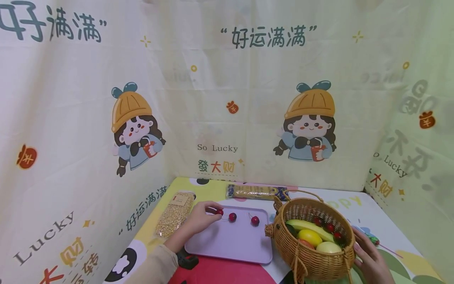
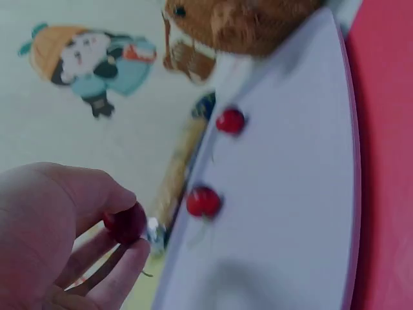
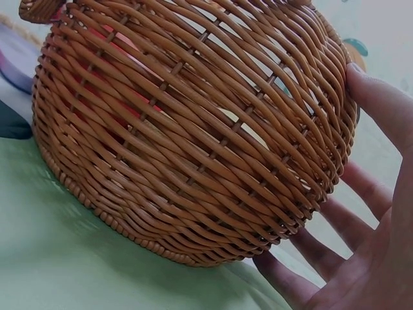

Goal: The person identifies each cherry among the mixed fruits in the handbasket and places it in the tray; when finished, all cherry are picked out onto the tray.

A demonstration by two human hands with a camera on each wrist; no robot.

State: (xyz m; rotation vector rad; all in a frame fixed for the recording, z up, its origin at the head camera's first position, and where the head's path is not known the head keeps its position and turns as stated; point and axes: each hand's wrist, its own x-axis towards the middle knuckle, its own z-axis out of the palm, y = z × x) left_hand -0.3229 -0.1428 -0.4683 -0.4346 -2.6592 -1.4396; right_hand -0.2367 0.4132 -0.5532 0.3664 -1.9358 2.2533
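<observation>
In the head view my left hand [image 1: 200, 218] is over the left back part of a lilac tray [image 1: 227, 246]. Thumb and fingers pinch a dark red cherry [image 2: 124, 223], its stem hanging below in the left wrist view. Two other cherries, one in the middle [image 1: 232, 217] and one farther right [image 1: 255, 220], lie on the tray. My right hand [image 1: 372, 258] rests its spread fingers against the right side of a wicker basket [image 3: 187, 129] shaped like an animal. Inside are a banana [image 1: 308, 226], a lemon [image 1: 310, 238], a pale round fruit [image 1: 328, 247] and several cherries [image 1: 330, 227].
A bag of corn kernels [image 1: 175, 213] lies left of the tray. Behind it is a packet of noodles [image 1: 257, 192]. Printed cloth [image 1: 213, 98] hangs around the table's sides and back. A small bright-coloured thing [image 1: 374, 239] lies right of the basket.
</observation>
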